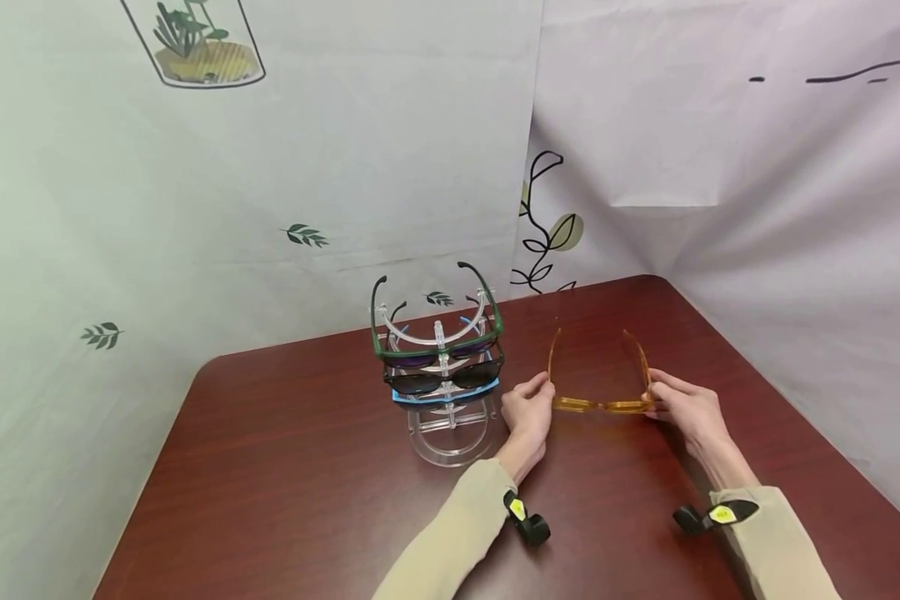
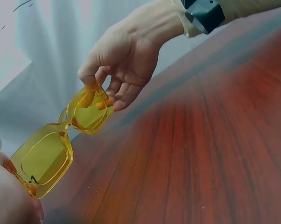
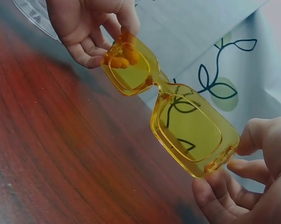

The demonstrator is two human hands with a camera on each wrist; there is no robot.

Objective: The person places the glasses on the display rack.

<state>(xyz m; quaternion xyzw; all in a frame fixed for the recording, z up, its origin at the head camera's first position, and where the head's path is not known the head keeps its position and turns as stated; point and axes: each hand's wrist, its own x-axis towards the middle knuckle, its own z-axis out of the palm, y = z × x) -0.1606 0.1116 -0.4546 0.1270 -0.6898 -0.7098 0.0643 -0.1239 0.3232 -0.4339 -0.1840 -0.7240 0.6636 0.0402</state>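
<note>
A pair of yellow translucent sunglasses (image 1: 601, 407) is held between both hands, its temples unfolded and pointing away toward the wall. My left hand (image 1: 528, 410) pinches the left hinge end of the frame. At the opposite end, my right hand (image 1: 688, 410) grips the other hinge with thumb and fingers. Both lenses (image 3: 189, 128) show in the right wrist view, with left-hand fingers visible through one. To the left of the hands stands a clear display rack (image 1: 450, 454). It bears green-framed sunglasses (image 1: 438, 353) on top, black sunglasses (image 1: 444, 379) below, and a blue-framed pair (image 1: 446, 395) lower still.
The rack stands close beside my left hand on a dark red wooden table (image 1: 292, 483). Behind and to the right of the table hangs a pale cloth (image 1: 390, 150) with printed plants. A camera is strapped to each wrist.
</note>
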